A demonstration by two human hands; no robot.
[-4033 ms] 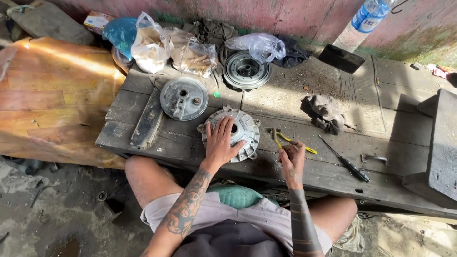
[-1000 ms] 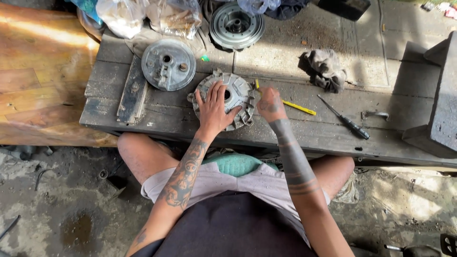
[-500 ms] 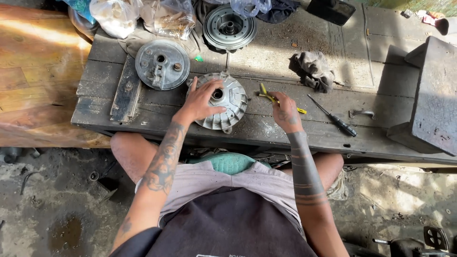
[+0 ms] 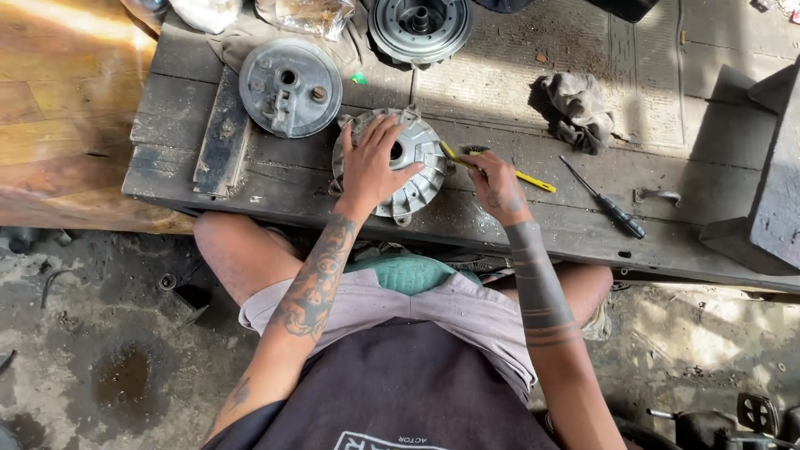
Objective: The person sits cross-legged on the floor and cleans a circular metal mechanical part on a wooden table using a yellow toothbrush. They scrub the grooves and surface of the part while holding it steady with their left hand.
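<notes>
1. While seen from the head camera, left hand (image 4: 371,171) spread flat, fingers apart, on top of the round finned grey metal hub (image 4: 393,164), near the front edge of the dark weathered wooden bench (image 4: 533,100).
2. Just right of the hub, right hand (image 4: 497,187) closed around a small yellow-handled brush (image 4: 525,177), bristle end touching the hub's right rim.
3. Farther left on the bench: round grey metal brake plate (image 4: 289,86).
4. At the far edge: dark ribbed round drum (image 4: 419,27).
5. To the right: crumpled grey rag (image 4: 581,108), black-handled screwdriver (image 4: 612,212).
</notes>
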